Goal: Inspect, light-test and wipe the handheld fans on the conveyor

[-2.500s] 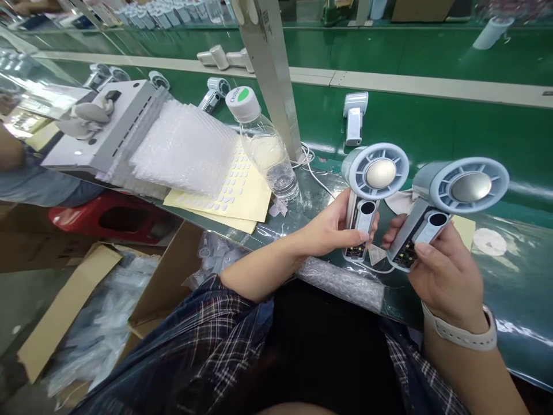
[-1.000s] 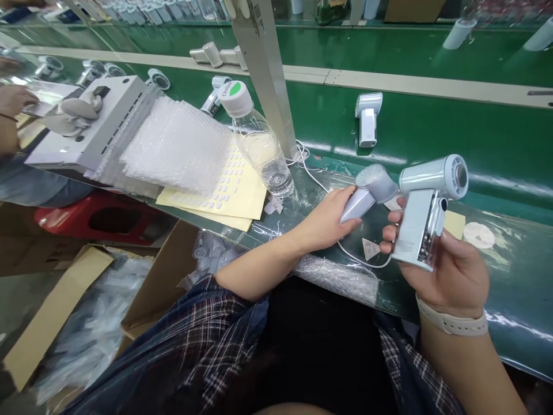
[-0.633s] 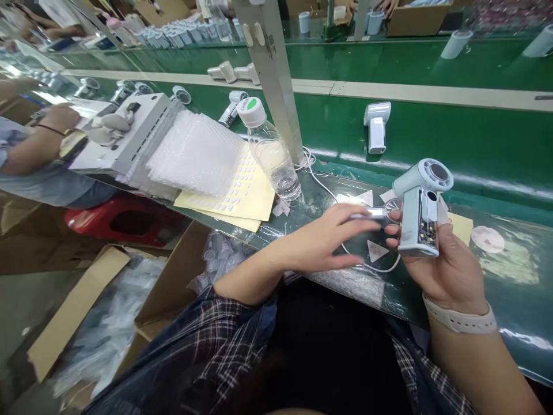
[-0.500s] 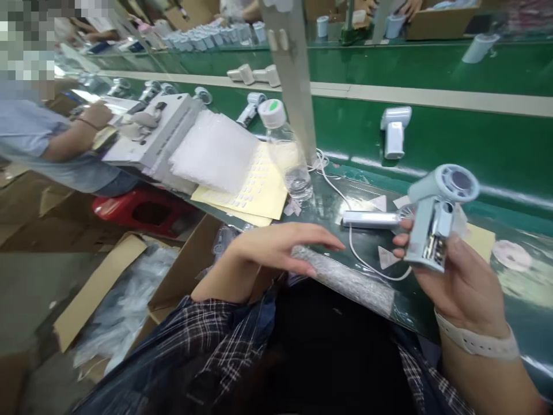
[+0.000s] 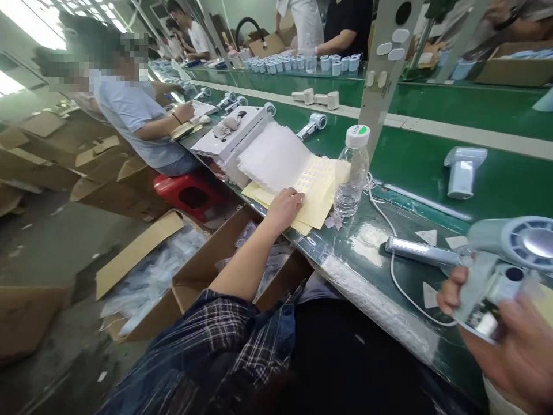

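Head: fan point(image 5: 486, 266) held; carton point(image 5: 136, 252) apparently holds bags point(image 5: 155, 279).

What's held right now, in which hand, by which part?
Right hand: a light-blue fan, by its handle. Left hand: fingers at the edge of the yellow sticker sheet; can't tell if gripping.

A navy plaid shirt point(image 5: 207, 357) with thin white lines has its left sleeve ending near the elbow. Beneath lies a black top point(image 5: 358, 369); a pale wristband point(image 5: 496, 396), partly cut off, shows below the right hand point(image 5: 496, 323).
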`<state>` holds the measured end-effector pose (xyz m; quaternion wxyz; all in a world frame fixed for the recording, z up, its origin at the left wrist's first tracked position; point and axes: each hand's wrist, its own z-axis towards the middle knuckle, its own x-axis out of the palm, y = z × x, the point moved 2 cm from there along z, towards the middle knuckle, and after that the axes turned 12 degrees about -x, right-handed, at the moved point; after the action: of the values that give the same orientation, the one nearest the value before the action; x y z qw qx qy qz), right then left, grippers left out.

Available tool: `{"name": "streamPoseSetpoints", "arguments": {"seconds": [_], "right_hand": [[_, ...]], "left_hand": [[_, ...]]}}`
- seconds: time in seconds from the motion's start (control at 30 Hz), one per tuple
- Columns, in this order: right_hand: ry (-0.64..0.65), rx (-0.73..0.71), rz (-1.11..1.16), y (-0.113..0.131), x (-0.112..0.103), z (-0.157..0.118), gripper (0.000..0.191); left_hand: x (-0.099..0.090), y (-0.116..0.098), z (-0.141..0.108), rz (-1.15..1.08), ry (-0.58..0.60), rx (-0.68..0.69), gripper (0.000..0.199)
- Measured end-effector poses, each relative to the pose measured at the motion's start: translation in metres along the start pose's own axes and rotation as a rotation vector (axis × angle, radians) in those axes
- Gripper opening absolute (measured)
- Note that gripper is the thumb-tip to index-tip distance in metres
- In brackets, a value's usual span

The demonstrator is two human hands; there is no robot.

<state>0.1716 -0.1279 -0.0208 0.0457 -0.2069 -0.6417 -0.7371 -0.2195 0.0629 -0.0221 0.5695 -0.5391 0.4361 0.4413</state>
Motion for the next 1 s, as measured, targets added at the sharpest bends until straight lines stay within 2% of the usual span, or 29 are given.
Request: {"name": "streamPoseSetpoints", "arguments": {"seconds": [0.07, 0.17, 0.27, 0.37, 0.47, 0.57, 0.63, 0.7, 0.77, 0.83, 0.87, 0.93, 1.0], "right_hand": [[-0.076, 0.031, 0.016, 0.012, 0.025, -0.009, 0.027], [-0.027, 0.02, 0.025, 0.019, 0.048, -0.019, 0.03], [0.017, 0.018, -0.01, 0.02, 0.051, -0.023, 0.032], [0.006, 0.023, -0.021, 0.023, 0.051, -0.025, 0.036], [-0.011, 0.008, -0.017, 0.025, 0.054, -0.027, 0.038], [-0.022, -0.003, -0.028, 0.025, 0.061, -0.03, 0.044], [-0.021, -0.001, -0.025, 0.023, 0.067, -0.032, 0.053], [-0.022, 0.007, 0.002, 0.02, 0.072, -0.034, 0.065], [-0.017, 0.01, 0.02, 0.017, 0.076, -0.036, 0.075], [-0.012, 0.011, -0.005, 0.014, 0.077, -0.036, 0.08], [-0.017, 0.007, -0.034, 0.013, 0.077, -0.037, 0.082], [-0.041, 0.001, -0.103, 0.011, 0.075, -0.037, 0.085], [-0.05, 0.011, -0.156, 0.009, 0.071, -0.04, 0.087]], "left_hand": [[0.003, 0.002, 0.005, -0.015, 0.008, 0.007, 0.029], [0.002, 0.005, 0.009, -0.047, 0.011, 0.018, 0.029], [0.001, 0.006, 0.014, -0.065, 0.018, 0.028, 0.03], [-0.002, 0.004, 0.018, -0.062, 0.021, 0.027, 0.023], [-0.011, -0.008, 0.012, -0.043, 0.008, 0.011, 0.015], [-0.029, -0.041, -0.02, -0.136, -0.053, 0.062, 0.012], [-0.043, -0.076, -0.055, -0.454, -0.06, 0.231, 0.012], [-0.05, -0.116, -0.088, -0.827, 0.117, 0.472, 0.023], [-0.048, -0.149, -0.109, -1.028, 0.317, 0.59, 0.032], [-0.04, -0.17, -0.117, -1.075, 0.421, 0.592, 0.037], [-0.034, -0.176, -0.117, -1.06, 0.429, 0.573, 0.038], [-0.021, -0.181, -0.114, -0.999, 0.387, 0.538, 0.035], [-0.01, -0.18, -0.107, -0.94, 0.301, 0.508, 0.023]]}}
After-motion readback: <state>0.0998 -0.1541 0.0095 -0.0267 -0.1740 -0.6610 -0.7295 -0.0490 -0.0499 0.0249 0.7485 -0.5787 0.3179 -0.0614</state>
